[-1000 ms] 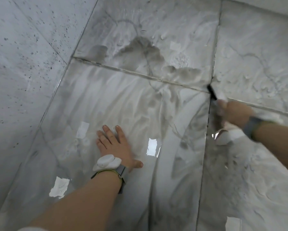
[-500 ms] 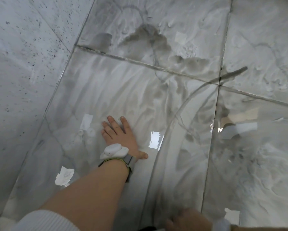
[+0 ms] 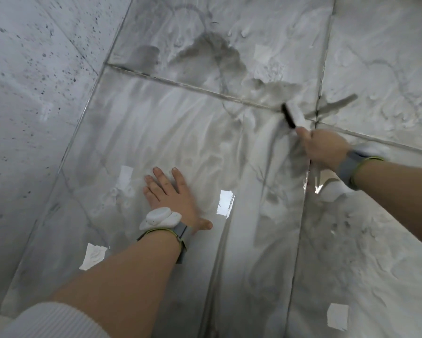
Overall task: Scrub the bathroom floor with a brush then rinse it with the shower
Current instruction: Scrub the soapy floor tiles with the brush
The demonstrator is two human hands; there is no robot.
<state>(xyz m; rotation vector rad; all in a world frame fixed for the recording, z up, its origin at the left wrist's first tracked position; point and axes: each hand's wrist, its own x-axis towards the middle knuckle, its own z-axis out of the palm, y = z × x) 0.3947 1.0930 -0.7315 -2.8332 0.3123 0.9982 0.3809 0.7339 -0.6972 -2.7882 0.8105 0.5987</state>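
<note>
Where two grout lines cross on the wet, foam-streaked floor (image 3: 156, 132), a blurred brush (image 3: 292, 115), black with white bristles, is gripped by the right hand (image 3: 324, 146). The left hand (image 3: 173, 193) is spread flat on the floor. No writing is legible.

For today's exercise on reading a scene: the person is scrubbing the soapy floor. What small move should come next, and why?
Probably draw the brush back along the dark grout line. The right hand grips it at full reach, grime still marks that joint, and the left hand lies flat as support.
</note>
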